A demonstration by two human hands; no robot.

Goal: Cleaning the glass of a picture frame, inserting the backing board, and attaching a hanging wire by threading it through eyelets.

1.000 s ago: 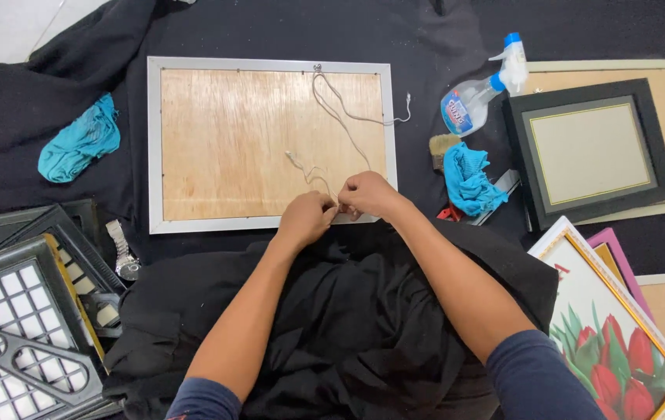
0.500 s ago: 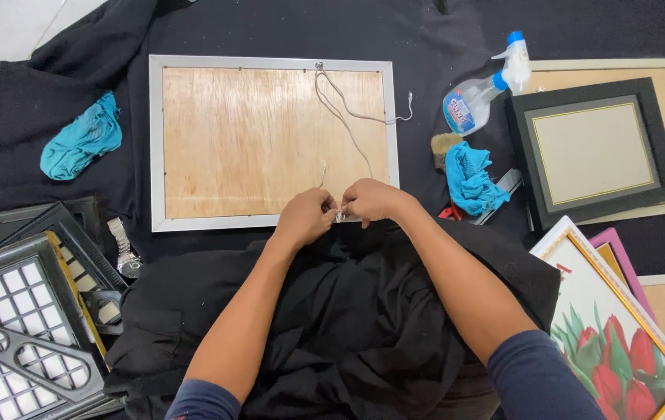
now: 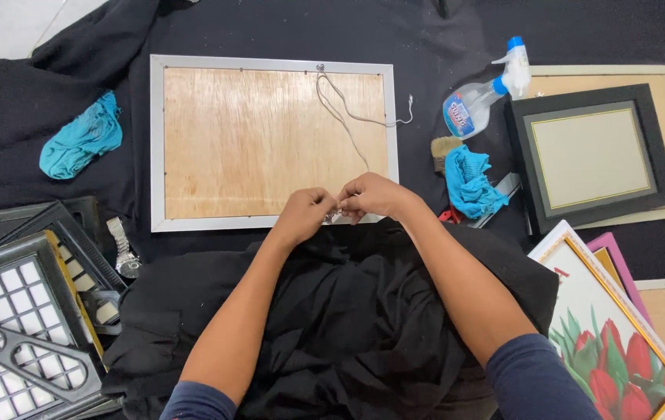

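Both grips, left hand (image 3: 305, 214) and right hand (image 3: 371, 196), still pinched shut on hanging wire (image 3: 340, 117), unmoved at frame (image 3: 157, 140) bottom edge

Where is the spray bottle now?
In the head view the spray bottle lies on the black cloth at the upper right, between the wooden-backed frame and the black frame, just above a brush and a blue rag.
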